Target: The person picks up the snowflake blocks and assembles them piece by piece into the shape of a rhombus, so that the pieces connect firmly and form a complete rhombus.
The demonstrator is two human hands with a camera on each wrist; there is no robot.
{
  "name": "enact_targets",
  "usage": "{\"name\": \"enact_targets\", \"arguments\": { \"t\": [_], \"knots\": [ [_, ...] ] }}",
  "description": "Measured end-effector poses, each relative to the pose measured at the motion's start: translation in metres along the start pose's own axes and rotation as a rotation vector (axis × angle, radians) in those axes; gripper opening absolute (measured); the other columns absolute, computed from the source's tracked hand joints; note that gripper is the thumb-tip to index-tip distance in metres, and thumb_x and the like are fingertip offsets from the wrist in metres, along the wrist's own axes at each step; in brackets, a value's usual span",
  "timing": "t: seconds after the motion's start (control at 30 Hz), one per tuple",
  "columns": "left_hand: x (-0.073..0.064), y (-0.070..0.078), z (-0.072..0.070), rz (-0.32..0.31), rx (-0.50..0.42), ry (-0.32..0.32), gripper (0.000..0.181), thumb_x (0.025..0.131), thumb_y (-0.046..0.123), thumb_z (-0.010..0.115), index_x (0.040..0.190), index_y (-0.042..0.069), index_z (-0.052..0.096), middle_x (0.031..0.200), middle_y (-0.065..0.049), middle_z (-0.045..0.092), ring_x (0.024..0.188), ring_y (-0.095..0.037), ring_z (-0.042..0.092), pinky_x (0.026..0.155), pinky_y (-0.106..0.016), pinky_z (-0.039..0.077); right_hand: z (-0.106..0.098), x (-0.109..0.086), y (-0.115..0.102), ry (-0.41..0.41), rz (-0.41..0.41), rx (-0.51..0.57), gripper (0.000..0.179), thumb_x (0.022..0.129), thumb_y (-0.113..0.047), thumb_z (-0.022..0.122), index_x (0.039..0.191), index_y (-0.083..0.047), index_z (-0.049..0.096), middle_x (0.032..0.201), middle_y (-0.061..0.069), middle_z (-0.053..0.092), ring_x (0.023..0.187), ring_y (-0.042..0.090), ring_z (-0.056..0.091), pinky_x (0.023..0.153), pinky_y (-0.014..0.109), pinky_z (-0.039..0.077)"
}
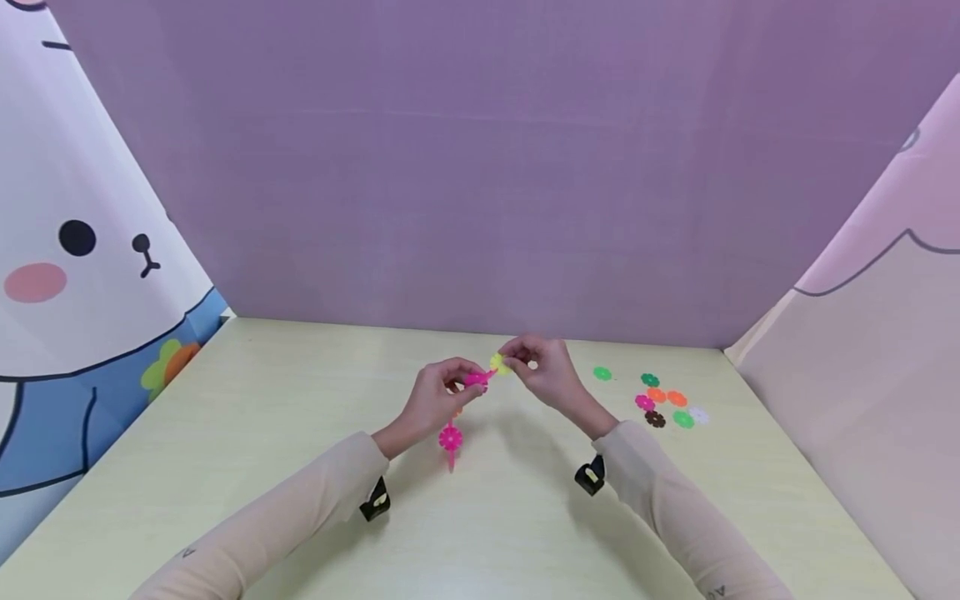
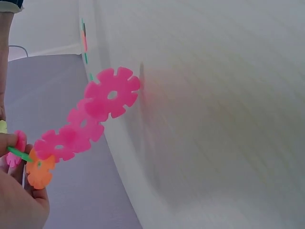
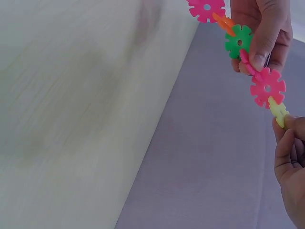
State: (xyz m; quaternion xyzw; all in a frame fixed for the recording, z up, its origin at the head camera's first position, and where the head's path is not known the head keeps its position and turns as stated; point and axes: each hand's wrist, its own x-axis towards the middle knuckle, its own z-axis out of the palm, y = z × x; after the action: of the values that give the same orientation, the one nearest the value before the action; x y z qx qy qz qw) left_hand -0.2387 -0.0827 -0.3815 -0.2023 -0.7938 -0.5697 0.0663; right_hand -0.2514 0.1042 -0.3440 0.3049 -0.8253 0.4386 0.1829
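A chain of slotted plastic flower discs is held between the two hands above the table. My left hand [image 1: 438, 392] pinches a pink disc in the chain, next to a green disc [image 3: 239, 42]. An orange disc [image 2: 40, 169] and several pink discs [image 2: 112, 93] hang down below that hand. At the chain's other end, my right hand [image 1: 546, 372] pinches a yellow disc [image 3: 278, 112] between thumb and fingertips. The yellow disc sits slotted at an angle into the rim of a pink disc [image 3: 268, 88].
Loose discs lie on the pale table [image 1: 300, 500] to the right, among them a light green disc [image 1: 602, 373], a brown disc [image 1: 655, 419] and a white disc [image 1: 699, 415]. A purple cloth wall [image 1: 480, 183] rises behind the table, with printed panels at both sides.
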Motion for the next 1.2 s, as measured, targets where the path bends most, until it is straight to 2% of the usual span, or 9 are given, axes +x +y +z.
{"name": "enact_targets", "arguments": {
  "t": [0.1,0.3,0.47,0.57,0.63,0.77,0.93,1.1,1.2],
  "knots": [
    [0.003,-0.011,0.001,-0.011,-0.003,0.01,0.015,0.079,0.012,0.07,0.094,0.011,0.067,0.084,-0.004,0.071,0.068,-0.01,0.06,0.063,-0.022,0.049,0.003,0.001,0.01,0.002,-0.009,-0.007,0.007,0.079,0.004,0.066,0.085,0.001,0.067,0.078,0.011,0.068,0.063,0.015,0.059,0.057,0.026,0.051],
    [0.003,-0.012,0.0,-0.036,-0.039,-0.004,0.017,0.08,0.013,0.07,0.096,0.01,0.065,0.085,-0.006,0.07,0.069,-0.012,0.061,0.061,-0.022,0.049,0.003,0.002,0.009,-0.014,0.037,0.011,0.007,0.081,0.001,0.065,0.087,-0.001,0.067,0.081,0.011,0.068,0.066,0.02,0.06,0.059,0.025,0.051],
    [0.001,-0.012,-0.002,-0.074,-0.08,-0.032,0.021,0.08,0.013,0.07,0.099,0.007,0.064,0.088,-0.012,0.07,0.073,-0.024,0.062,0.058,-0.02,0.049,0.001,0.001,0.011,-0.045,0.093,0.039,0.011,0.083,-0.005,0.064,0.094,-0.001,0.066,0.087,0.012,0.068,0.073,0.024,0.062,0.064,0.028,0.052],
    [0.001,-0.014,-0.002,-0.099,-0.092,-0.038,0.02,0.08,0.013,0.07,0.099,0.008,0.063,0.089,-0.012,0.07,0.079,-0.031,0.063,0.059,-0.02,0.049,-0.003,-0.001,0.016,-0.039,0.118,0.037,0.016,0.084,-0.01,0.065,0.098,-0.003,0.065,0.092,0.011,0.068,0.078,0.022,0.062,0.068,0.031,0.052],
    [0.001,-0.014,-0.003,-0.117,-0.096,-0.033,0.019,0.08,0.012,0.069,0.099,0.009,0.063,0.089,-0.009,0.07,0.08,-0.03,0.063,0.06,-0.02,0.049,-0.008,-0.002,0.021,-0.023,0.124,0.032,0.017,0.083,-0.011,0.065,0.098,-0.004,0.065,0.093,0.013,0.068,0.08,0.022,0.062,0.068,0.031,0.051],
    [0.001,-0.015,-0.005,-0.139,-0.092,-0.02,0.018,0.081,0.01,0.068,0.098,0.011,0.063,0.089,-0.006,0.07,0.08,-0.026,0.064,0.061,-0.021,0.05,-0.019,-0.006,0.035,-0.007,0.124,-0.033,0.014,0.082,-0.004,0.066,0.096,-0.003,0.065,0.091,0.015,0.068,0.08,0.022,0.062,0.064,0.027,0.05],
    [0.0,-0.015,-0.007,-0.139,-0.089,-0.009,0.019,0.081,0.01,0.068,0.098,0.01,0.062,0.089,-0.007,0.07,0.077,-0.022,0.064,0.06,-0.021,0.05,-0.034,-0.016,0.058,-0.031,0.165,-0.136,0.016,0.081,0.001,0.064,0.097,-0.001,0.064,0.091,0.015,0.066,0.081,0.023,0.061,0.062,0.026,0.049],
    [0.0,-0.016,-0.009,-0.149,-0.088,-0.011,0.021,0.081,0.01,0.068,0.101,0.009,0.061,0.091,-0.01,0.07,0.081,-0.029,0.063,0.061,-0.02,0.05,-0.048,-0.027,0.084,-0.054,0.222,-0.23,0.018,0.081,0.002,0.063,0.098,0.0,0.062,0.093,0.015,0.065,0.085,0.025,0.061,0.064,0.024,0.049],
    [0.0,-0.017,-0.009,-0.159,-0.086,-0.016,0.023,0.081,0.011,0.069,0.102,0.01,0.061,0.092,-0.01,0.07,0.083,-0.032,0.062,0.062,-0.02,0.049,-0.056,-0.032,0.099,-0.061,0.24,-0.267,0.019,0.08,0.004,0.062,0.099,0.002,0.062,0.093,0.017,0.064,0.086,0.028,0.061,0.066,0.032,0.051]
  ]
}}
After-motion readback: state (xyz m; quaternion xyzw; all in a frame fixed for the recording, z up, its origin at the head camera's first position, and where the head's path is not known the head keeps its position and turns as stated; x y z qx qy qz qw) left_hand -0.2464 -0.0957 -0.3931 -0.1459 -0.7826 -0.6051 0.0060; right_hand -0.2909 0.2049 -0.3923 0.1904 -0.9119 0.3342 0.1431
